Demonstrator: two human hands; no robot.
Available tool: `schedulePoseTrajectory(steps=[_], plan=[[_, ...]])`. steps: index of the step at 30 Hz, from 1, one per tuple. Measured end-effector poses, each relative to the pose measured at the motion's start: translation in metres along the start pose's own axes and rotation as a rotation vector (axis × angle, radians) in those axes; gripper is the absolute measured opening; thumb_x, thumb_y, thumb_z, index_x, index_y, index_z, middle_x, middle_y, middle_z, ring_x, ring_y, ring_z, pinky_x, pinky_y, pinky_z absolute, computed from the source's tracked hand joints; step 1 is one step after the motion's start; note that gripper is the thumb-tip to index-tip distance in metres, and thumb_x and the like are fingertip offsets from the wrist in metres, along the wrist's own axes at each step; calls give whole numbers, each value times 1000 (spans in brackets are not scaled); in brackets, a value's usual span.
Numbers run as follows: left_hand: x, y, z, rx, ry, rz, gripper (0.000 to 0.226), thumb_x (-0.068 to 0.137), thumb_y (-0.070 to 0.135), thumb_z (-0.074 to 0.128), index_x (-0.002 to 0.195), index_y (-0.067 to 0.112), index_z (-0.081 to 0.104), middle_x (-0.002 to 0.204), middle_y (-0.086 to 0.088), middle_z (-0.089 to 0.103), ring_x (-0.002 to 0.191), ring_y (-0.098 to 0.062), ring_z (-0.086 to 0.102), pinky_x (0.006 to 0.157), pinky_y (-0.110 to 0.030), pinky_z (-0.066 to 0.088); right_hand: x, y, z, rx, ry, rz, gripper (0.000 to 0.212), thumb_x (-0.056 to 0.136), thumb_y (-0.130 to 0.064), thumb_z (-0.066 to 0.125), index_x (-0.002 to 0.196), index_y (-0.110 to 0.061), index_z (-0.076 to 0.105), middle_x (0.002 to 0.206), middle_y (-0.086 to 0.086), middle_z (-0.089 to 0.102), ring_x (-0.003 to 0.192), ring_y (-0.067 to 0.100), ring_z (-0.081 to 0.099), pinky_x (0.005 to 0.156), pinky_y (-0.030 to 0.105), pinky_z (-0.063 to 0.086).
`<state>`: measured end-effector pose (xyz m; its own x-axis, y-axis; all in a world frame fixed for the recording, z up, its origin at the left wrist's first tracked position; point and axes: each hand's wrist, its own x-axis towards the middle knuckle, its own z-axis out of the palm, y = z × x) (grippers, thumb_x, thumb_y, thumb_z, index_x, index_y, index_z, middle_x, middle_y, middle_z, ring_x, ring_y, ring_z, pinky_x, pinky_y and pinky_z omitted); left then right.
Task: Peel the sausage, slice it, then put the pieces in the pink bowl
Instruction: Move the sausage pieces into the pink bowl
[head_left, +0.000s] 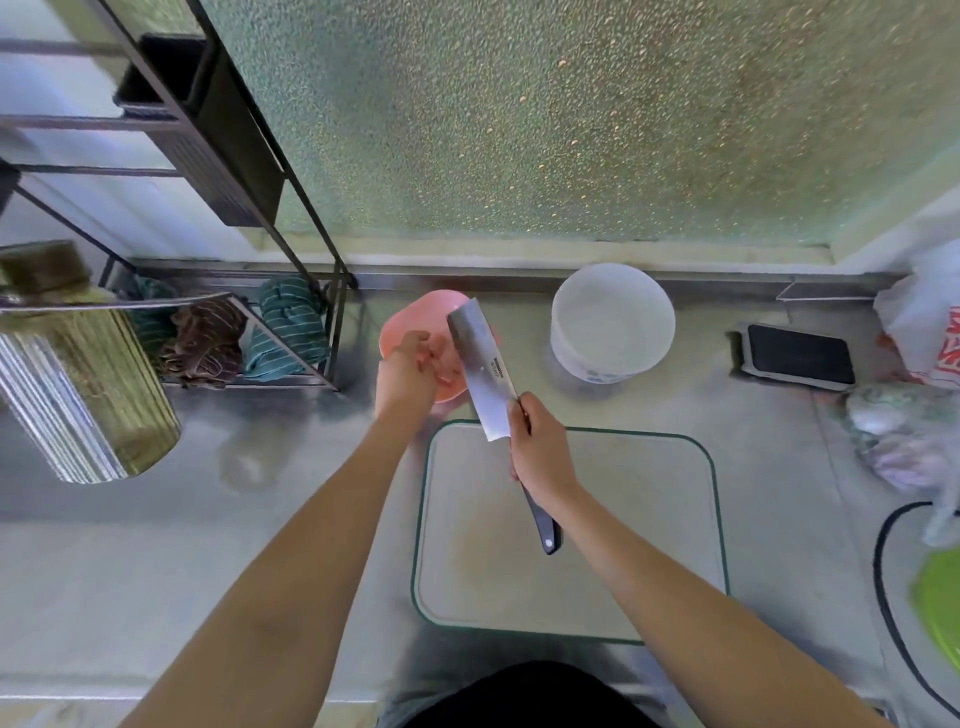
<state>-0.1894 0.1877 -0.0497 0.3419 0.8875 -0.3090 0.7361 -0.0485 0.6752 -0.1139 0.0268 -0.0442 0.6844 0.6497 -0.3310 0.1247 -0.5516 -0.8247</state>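
The pink bowl (415, 317) stands on the counter just behind the white cutting board (623, 519). My right hand (540, 452) grips the handle of a cleaver (480, 364), whose broad blade reaches out over the bowl's right side. My left hand (410, 374) hovers over the bowl beside the blade, fingers bent toward the steel. The bowl's inside is mostly hidden by hand and blade, so I cannot make out sausage pieces. No sausage lies on the board.
A white tub (613, 322) stands right of the bowl. A black-screened device (800, 356) and plastic bags (919, 410) lie at the right. A metal rack (291, 332) with striped cloths and a shiny pot (88, 395) fill the left. A green plate (940, 608) sits at the right edge.
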Motion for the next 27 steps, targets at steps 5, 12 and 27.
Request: schedulePoseTrajectory(steps=[5,12,27], plan=[[-29,-2,1,-129,180,86,20,82,3,50,95,18,53,81,-2,64,68,-19,59,59,-20,48,0,1,4,62,4,64,34,94,-23,37,62,-22,29,56,9,35,38,24,38,35,24,34],[-90,-31,16,-224,92,85,26,78,7,58,99,19,48,93,1,56,64,-10,56,53,-13,38,-27,24,-31,162,-191,170,22,79,-35,64,85,-17,53,65,5,53,38,13,46,37,26,43],[-155,-27,31,300,-333,416,31,78,22,53,108,22,49,115,4,50,91,-21,57,66,-28,41,-69,75,-94,-407,-552,57,36,75,-34,64,99,-15,45,84,1,60,73,16,56,59,27,40]])
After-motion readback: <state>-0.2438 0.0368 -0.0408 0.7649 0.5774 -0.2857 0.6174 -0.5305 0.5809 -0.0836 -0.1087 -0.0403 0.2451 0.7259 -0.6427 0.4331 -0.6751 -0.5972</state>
